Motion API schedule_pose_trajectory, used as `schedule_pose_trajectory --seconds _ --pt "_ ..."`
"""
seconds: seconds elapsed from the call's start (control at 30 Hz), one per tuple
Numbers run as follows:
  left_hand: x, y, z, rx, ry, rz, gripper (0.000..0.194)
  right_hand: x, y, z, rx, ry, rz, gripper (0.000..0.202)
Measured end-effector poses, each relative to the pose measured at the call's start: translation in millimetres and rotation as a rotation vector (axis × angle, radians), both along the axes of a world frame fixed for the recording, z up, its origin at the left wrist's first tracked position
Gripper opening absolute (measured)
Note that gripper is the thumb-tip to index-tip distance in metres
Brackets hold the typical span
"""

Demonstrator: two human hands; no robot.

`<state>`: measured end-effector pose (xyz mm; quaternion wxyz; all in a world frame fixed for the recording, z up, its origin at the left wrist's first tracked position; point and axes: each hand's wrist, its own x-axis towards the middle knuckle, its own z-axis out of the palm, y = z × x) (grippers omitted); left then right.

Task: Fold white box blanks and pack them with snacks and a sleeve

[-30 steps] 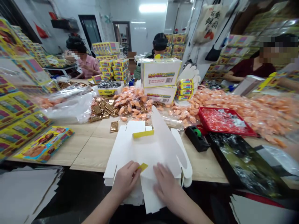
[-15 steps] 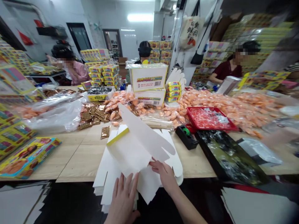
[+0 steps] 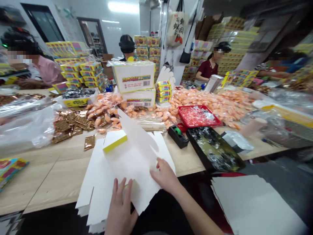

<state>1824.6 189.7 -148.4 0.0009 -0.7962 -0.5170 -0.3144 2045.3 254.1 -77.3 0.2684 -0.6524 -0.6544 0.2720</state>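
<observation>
A white carton blank [image 3: 133, 153] with a yellow edge strip lies partly folded on a stack of similar white blanks [image 3: 94, 182], its long side flap standing up. My right hand [image 3: 166, 176] pinches the raised flap at its right edge, thumb and fingers bent around the card. My left hand [image 3: 121, 205] rests at the near edge of the blank, fingers stretched and spread on it; its thumb is lower, beside the near flap. The stack overhangs the table's front edge.
A tape dispenser [image 3: 178, 136] and a black tray of clear-wrapped packets [image 3: 214, 148] stand to the right. Behind are a red tray [image 3: 199, 122], orange packets [image 3: 195, 99], gold packets [image 3: 73, 122] and white boxes [image 3: 134, 78]. Co-workers sit across the table.
The view has turned right, so the scene sits further left. My right hand has shifted its hold up along the raised flap; my left hand stays at the near edge.
</observation>
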Motion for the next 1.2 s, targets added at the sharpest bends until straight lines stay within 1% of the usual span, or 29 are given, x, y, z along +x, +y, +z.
schedule_pose_trajectory --seconds 0.07,0.1,0.13,0.17,0.2,0.23,0.3,0.37,0.47,0.53,0.6,0.63,0.67,0.7,0.73,0.77,0.8,0.83,0.87,0.9,0.93,0.97,1.0,1.03,1.07,1.1,1.17,1.2 --pt "6 2 -3.6 0.007 0.006 0.022 0.081 -2 16 2.4 -0.009 0.066 -0.021 0.068" --pt "9 3 -5.5 0.004 -0.001 0.042 0.078 -5 24 3.3 -0.004 0.117 0.0 0.076" --pt "12 3 -7.0 -0.002 -0.015 0.066 0.072 -10 32 3.8 -0.002 0.17 0.026 0.074" --pt "14 4 -8.0 -0.007 -0.033 0.088 0.067 -15 38 3.9 -0.017 0.217 0.035 0.066" --pt "15 5 -8.2 -0.005 -0.054 0.105 0.061 -20 42 3.5 -0.052 0.265 0.024 0.058" --pt "15 5 -7.2 0.003 -0.083 0.118 0.054 -22 43 2.6 -0.103 0.319 0.0 0.054" --pt "11 7 -1.5 0.007 -0.172 0.129 0.039 -20 41 0.1 -0.206 0.447 -0.033 0.057" --pt "5 12 9.0 -0.018 -0.301 0.134 0.028 -10 34 -2.5 -0.231 0.57 -0.013 0.051" --pt "-1 24 27.1 -0.132 -0.531 0.182 0.023 2 20 -7.3 -0.187 0.655 -0.011 0.045" --pt "0 35 34.8 -0.214 -0.704 0.269 0.025 -6 14 -14.9 -0.104 0.617 0.006 0.048" --pt "3 45 37.3 -0.221 -0.837 0.38 0.042 -23 13 -26.8 0.056 0.52 -0.003 0.048" --pt "5 48 36.9 -0.183 -0.827 0.419 0.048 -33 14 -33.1 0.144 0.471 -0.038 0.046" --pt "6 50 35.8 -0.121 -0.751 0.435 0.047 -40 15 -38.3 0.218 0.425 -0.086 0.043" --pt "5 51 34.4 -0.053 -0.61 0.425 0.04 -45 16 -41.5 0.265 0.374 -0.137 0.041" --pt "4 51 33.0 0.012 -0.427 0.391 0.032 -46 16 -41.9 0.282 0.3 -0.171 0.04" --pt "1 49 31.7 0.069 -0.238 0.344 0.026 -45 13 -39.0 0.264 0.193 -0.178 0.038" --pt "-4 48 30.9 0.107 -0.073 0.292 0.024 -41 8 -32.9 0.203 0.062 -0.144 0.035" --pt "-8 48 30.7 0.127 0.053 0.24 0.025 -38 1 -24.0 0.107 -0.066 -0.061 0.031" --pt "-12 48 31.5 0.124 0.143 0.189 0.025 -36 -7 -13.2 0.01 -0.164 0.063 0.03" --pt "-16 50 33.6 0.098 0.212 0.139 0.02 -37 -14 -1.4 -0.054 -0.225 0.208 0.029" --pt "-18 54 37.0 0.05 0.271 0.089 0.012 -41 -20 10.1 -0.065 -0.26 0.351 0.026" --pt "-19 60 41.9 -0.022 0.328 0.041 0.01 -49 -22 20.3 -0.027 -0.294 0.454 0.022" --pt "-19 67 48.0 -0.108 0.381 -0.002 0.016 -60 -21 28.2 0.028 -0.352 0.507 0.02" --pt "-18 74 55.0 -0.205 0.432 -0.037 0.02 -72 -15 33.4 0.069 -0.439 0.514 0.023" --pt "-16 81 62.2 -0.307 0.473 -0.061 0.021 -83 -5 35.7 0.069 -0.541 0.502 0.027" --pt "-13 87 69.2 -0.402 0.499 -0.071 0.018 -92 6 35.6 0.033 -0.636 0.485 0.029" --pt "-10 96 80.4 -0.555 0.504 -0.063 0.011 -102 29 30.0 -0.049 -0.738 0.485 0.026" --pt "-8 98 84.1 -0.606 0.49 -0.051 0.012 -103 38 26.0 -0.064 -0.748 0.51 0.025"
